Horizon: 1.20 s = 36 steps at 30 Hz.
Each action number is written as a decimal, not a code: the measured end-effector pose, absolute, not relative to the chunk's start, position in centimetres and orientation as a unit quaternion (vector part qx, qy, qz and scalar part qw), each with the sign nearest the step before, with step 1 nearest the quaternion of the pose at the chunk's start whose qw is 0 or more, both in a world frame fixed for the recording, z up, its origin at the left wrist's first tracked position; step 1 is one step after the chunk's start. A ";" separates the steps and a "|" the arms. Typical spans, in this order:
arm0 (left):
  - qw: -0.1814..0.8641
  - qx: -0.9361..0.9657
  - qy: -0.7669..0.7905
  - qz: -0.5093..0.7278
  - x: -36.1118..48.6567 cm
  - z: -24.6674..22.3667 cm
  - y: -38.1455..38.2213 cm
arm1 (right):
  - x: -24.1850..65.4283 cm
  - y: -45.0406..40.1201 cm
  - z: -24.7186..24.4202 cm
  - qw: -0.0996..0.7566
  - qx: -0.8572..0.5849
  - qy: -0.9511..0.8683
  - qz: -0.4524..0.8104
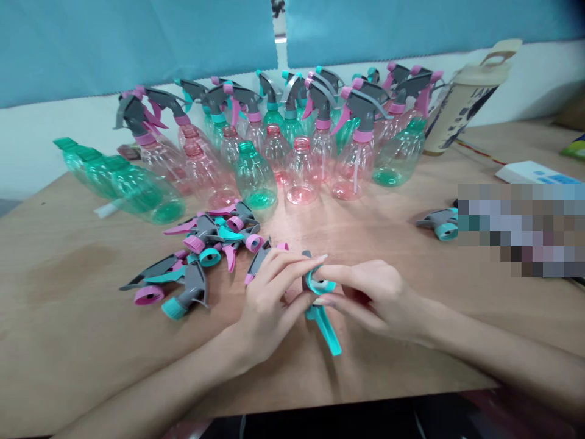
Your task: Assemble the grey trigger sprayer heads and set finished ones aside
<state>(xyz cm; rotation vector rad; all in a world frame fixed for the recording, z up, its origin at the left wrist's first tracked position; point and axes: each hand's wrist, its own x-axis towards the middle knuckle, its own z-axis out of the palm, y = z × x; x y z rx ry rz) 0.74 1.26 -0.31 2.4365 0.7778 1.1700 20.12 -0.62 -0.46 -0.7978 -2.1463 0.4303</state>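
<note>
Between my two hands is a grey and teal trigger spray head (329, 329), its teal collar turned up toward me and its trigger pointing down. My left hand (278, 292) grips it from the left, thumb and fingers closed round the collar. From the right, the thumb and forefinger of my right hand (375, 296) pinch the collar's rim. A white part shows inside the collar. Just left of my left hand lies a pile of loose spray heads (205, 235) in grey, pink and teal. One more grey and pink head (259, 259) is partly hidden behind my left fingers.
Several pink and green bottles (301, 174) stand across the back, many with spray heads fitted. Green bottles (137, 189) lean or lie at the left. A cream tumbler (468, 100) stands back right; a teal-collared spray head (441, 224) and a white box (534, 174) lie at right.
</note>
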 end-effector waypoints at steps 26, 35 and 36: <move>0.168 0.883 0.260 0.353 0.6 -0.1 1.6 | 21.2 0.1 1.0 0.324 -0.280 -0.899 0.091; 0.162 0.876 0.262 0.371 0.6 -0.3 1.6 | 21.0 0.0 1.1 0.354 -0.295 -0.888 -0.019; 0.159 0.876 0.268 0.367 0.6 -0.3 1.6 | 20.9 -0.2 1.1 0.355 -0.305 -0.883 -0.040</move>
